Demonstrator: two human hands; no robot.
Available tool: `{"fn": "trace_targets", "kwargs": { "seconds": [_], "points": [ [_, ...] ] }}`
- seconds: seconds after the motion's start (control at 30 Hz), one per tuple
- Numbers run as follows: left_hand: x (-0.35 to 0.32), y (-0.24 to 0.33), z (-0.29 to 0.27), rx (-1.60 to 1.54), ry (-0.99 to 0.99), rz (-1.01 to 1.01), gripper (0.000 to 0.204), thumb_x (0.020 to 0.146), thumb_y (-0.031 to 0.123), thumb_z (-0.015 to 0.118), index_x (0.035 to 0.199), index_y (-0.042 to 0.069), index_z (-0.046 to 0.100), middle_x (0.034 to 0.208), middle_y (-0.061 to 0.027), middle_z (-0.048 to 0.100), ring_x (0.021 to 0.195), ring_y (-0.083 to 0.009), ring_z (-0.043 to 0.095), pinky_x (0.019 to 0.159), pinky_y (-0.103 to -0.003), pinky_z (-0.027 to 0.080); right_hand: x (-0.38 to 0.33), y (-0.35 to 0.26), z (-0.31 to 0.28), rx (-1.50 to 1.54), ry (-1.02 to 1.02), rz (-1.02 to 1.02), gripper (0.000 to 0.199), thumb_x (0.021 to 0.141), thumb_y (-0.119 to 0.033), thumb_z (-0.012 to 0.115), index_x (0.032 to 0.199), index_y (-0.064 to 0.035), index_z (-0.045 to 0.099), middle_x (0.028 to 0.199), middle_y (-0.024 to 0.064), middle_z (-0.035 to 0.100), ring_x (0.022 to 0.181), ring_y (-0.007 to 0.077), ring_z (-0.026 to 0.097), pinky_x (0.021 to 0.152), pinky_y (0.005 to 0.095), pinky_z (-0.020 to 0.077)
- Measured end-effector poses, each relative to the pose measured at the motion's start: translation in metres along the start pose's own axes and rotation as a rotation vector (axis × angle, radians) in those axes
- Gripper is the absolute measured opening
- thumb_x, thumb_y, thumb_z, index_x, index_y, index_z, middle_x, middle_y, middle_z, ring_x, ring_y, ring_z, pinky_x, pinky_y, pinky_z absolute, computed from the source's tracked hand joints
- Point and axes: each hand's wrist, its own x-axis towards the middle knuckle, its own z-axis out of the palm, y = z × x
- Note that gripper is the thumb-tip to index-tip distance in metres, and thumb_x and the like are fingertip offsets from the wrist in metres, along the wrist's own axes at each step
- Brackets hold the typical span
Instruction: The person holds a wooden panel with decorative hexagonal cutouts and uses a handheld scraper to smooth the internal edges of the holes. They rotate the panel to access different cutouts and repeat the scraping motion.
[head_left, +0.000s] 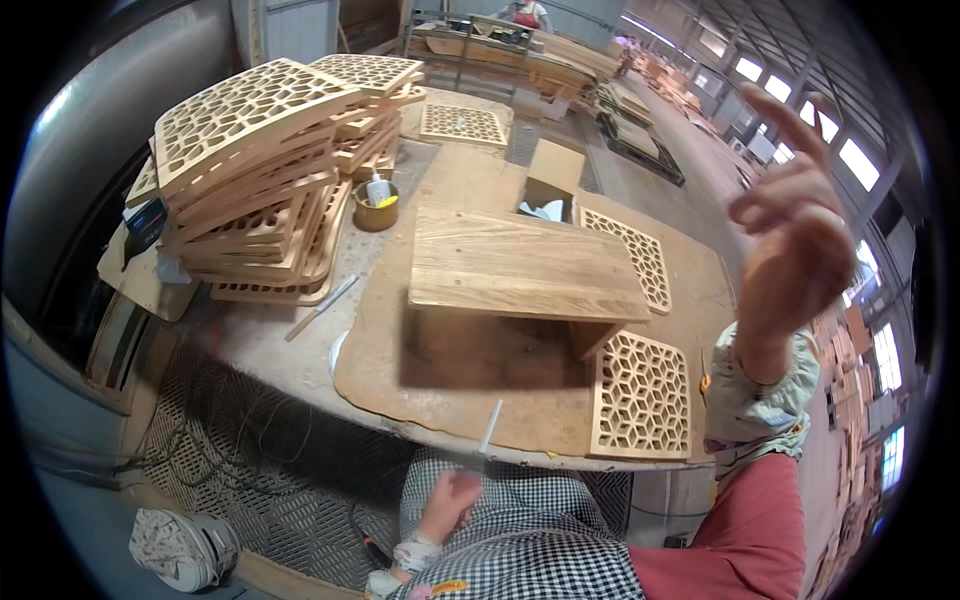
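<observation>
Left hand (450, 497) is clamped on a thin white stick (489, 428) angled up toward the raised wooden board (520, 265). Right hand (790, 235) is up in the air right of that board, fingers spread, holding nothing (way farther off).

The left hand (447, 500) grips a thin white stick (489, 428) at the tabletop (300, 350) edge; the right hand (795, 235) is raised, fingers spread. A low wooden bench (520, 265) stands between pale lattice-cut wooden panels (640, 395).

Matt raw wood — lattice panels (640, 395), bench (520, 265)
</observation>
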Motion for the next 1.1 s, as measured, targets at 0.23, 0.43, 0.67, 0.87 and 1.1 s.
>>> {"fn": "trace_targets", "kwargs": {
  "seconds": [0.23, 0.43, 0.67, 0.87, 1.1],
  "points": [
    [0.005, -0.001, 0.039, 0.074, -0.015, 0.033, 0.044, 0.094, 0.019, 0.078, 0.124, 0.004, 0.049, 0.086, -0.0035, 0.063, 0.055, -0.0086, 0.053, 0.045, -0.025, 0.042, -0.017, -0.051, -0.119, -0.163, -0.121, -0.189, 0.051, 0.113, -0.045, 0.040, 0.084, -0.0110, 0.065, 0.078, 0.0066, 0.067, 0.082, 0.0253, 0.072, 0.106, 0.0608, 0.0454],
    [0.002, -0.011, 0.052, 0.097, 0.034, 0.099, 0.044, 0.092, 0.019, 0.082, 0.121, 0.004, 0.053, 0.087, -0.0065, 0.065, 0.051, -0.0106, 0.054, 0.042, -0.028, 0.040, -0.037, -0.089, -0.170, -0.395, -0.118, -0.126, 0.051, 0.112, -0.050, 0.041, 0.090, -0.0109, 0.066, 0.083, 0.0060, 0.070, 0.090, 0.0276, 0.072, 0.111, 0.0620, 0.0405],
    [-0.016, -0.013, 0.089, 0.125, 0.082, 0.118, 0.035, 0.097, 0.020, 0.075, 0.121, 0.007, 0.055, 0.083, -0.0053, 0.063, 0.053, -0.0088, 0.049, 0.045, -0.026, 0.038, -0.067, -0.107, -0.222, -0.593, -0.070, 0.066, 0.052, 0.110, -0.055, 0.043, 0.097, -0.0108, 0.067, 0.089, 0.0054, 0.073, 0.099, 0.0303, 0.072, 0.117, 0.0634, 0.0347],
    [0.012, -0.048, 0.079, 0.149, 0.113, 0.232, 0.041, 0.096, 0.024, 0.078, 0.122, 0.004, 0.054, 0.094, -0.0111, 0.066, 0.068, -0.0151, 0.059, 0.059, -0.031, 0.050, -0.092, -0.135, -0.255, -0.668, 0.052, 0.208, 0.054, 0.109, -0.059, 0.044, 0.102, -0.0106, 0.068, 0.095, 0.0049, 0.076, 0.107, 0.0326, 0.072, 0.123, 0.0647, 0.0297],
    [-0.002, -0.032, 0.064, 0.457, 0.262, 0.170, 0.047, 0.091, 0.024, 0.083, 0.120, 0.000, 0.055, 0.100, -0.0093, 0.069, 0.073, -0.0136, 0.064, 0.061, -0.029, 0.054, -0.235, -0.095, -0.230, -0.338, -0.085, 0.519, 0.027, 0.095, -0.027, 0.077, 0.116, -0.0101, 0.076, 0.102, 0.0052, 0.079, 0.111, 0.0307, 0.073, 0.125, 0.0582, 0.0329]
  ]
}}
